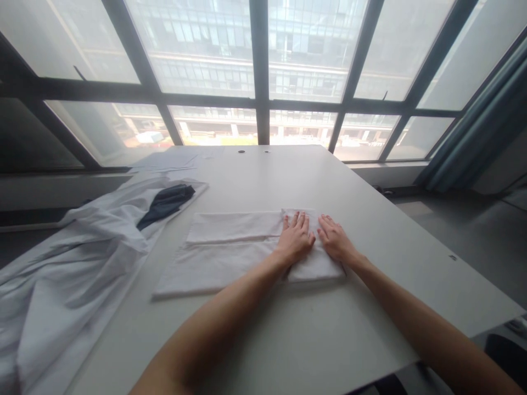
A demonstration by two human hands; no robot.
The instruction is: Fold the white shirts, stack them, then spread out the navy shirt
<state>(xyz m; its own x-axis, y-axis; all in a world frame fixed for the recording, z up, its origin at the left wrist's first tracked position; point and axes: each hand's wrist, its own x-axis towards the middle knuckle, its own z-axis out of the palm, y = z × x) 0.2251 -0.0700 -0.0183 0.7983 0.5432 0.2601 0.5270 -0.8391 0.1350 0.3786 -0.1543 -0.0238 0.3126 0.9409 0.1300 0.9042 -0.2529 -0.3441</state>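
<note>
A folded white cloth (230, 258) lies flat on the white table, with a long seam or gap running along its middle. Its right end is doubled over into a thicker flap. My left hand (295, 238) rests flat on that flap, fingers extended and slightly spread. Beside it, my right hand (335, 240) lies along the flap's right edge, fingers outstretched and pressing on the fabric. Neither hand grips the cloth. The underside of the fold is hidden.
A rumpled heap of white fabric (86, 258) covers the table's left side and hangs over its edge. On it lies a dark blue cloth (167, 204). The white table (382, 263) reaches toward large windows; a blue-grey curtain (473, 126) hangs at right.
</note>
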